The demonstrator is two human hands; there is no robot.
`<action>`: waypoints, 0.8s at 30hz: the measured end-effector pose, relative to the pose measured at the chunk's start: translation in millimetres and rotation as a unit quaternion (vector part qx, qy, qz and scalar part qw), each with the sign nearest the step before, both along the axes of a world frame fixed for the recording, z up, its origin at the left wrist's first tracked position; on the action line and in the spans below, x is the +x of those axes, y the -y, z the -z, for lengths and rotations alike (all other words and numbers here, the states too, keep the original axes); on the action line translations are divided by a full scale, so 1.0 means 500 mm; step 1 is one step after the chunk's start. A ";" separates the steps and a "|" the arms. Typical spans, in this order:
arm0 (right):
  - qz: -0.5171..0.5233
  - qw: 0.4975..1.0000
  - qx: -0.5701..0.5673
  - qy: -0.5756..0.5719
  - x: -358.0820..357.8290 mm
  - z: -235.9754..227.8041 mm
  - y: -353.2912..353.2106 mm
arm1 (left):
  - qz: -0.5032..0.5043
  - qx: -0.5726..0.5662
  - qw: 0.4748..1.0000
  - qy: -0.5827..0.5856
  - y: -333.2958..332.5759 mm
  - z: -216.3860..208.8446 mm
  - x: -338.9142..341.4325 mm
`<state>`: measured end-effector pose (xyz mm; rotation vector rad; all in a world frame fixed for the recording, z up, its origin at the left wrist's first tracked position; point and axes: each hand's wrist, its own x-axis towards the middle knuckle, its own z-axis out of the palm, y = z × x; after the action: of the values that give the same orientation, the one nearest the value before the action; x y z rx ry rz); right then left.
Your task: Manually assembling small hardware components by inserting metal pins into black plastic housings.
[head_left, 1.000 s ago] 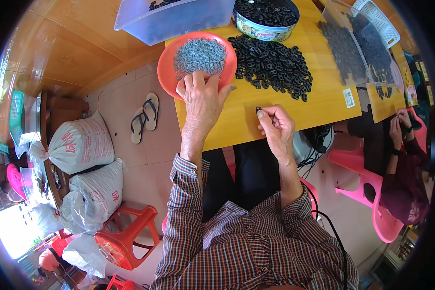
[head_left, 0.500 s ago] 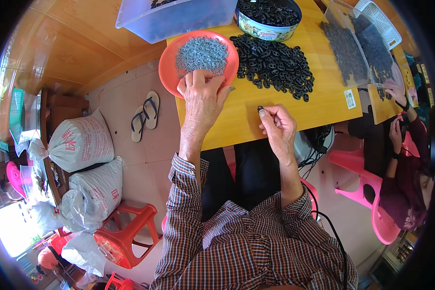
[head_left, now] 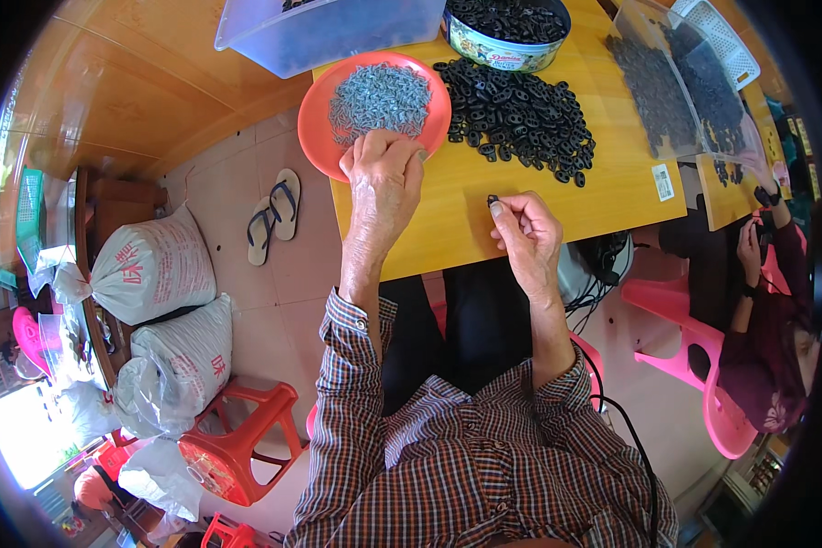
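My left hand (head_left: 384, 183) is at the near rim of a round orange-red plate (head_left: 313, 137), its fingers bent down and the thumb drawn in against them. Its fingertips are hidden, so I cannot see what they hold. A heap of small grey metal-looking pieces (head_left: 379, 99) lies on the plate. Over the near part of the yellow table, my right hand (head_left: 530, 233) pinches a small black piece (head_left: 492, 198) between thumb and fingers. Beyond it spreads a pile of black oval pieces with holes (head_left: 521, 119).
Behind the pile stand a round tin (head_left: 507, 55) of black pieces and a clear plastic box (head_left: 338, 41). Another clear box (head_left: 667, 91) holds dark pieces, near a co-worker's hand (head_left: 760, 169). A red stool (head_left: 237, 438), sandals (head_left: 285, 203) and white sacks (head_left: 155, 265) are at left.
My left thumb has drawn in toward the fingers from a spread position. The right hand stays nearly in place with the black piece. The co-worker's hand has shifted slightly.
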<state>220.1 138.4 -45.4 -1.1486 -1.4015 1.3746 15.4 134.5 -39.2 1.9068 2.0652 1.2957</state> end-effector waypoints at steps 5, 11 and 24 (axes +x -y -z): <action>-0.001 1.000 0.003 -0.005 -0.003 -0.001 0.001 | -0.048 0.028 0.997 -0.048 0.004 -0.002 -0.002; 0.012 1.000 -0.010 0.002 0.006 0.006 -0.001 | -0.002 0.015 0.902 0.431 0.037 -0.049 0.069; 0.010 0.986 -0.076 -0.148 -0.026 -0.039 0.031 | 0.074 -0.001 0.550 0.832 0.088 0.009 0.151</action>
<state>206.9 122.8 -25.9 -1.0023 -1.0867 1.5857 91.0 90.6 -43.8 0.0935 0.7014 1.7155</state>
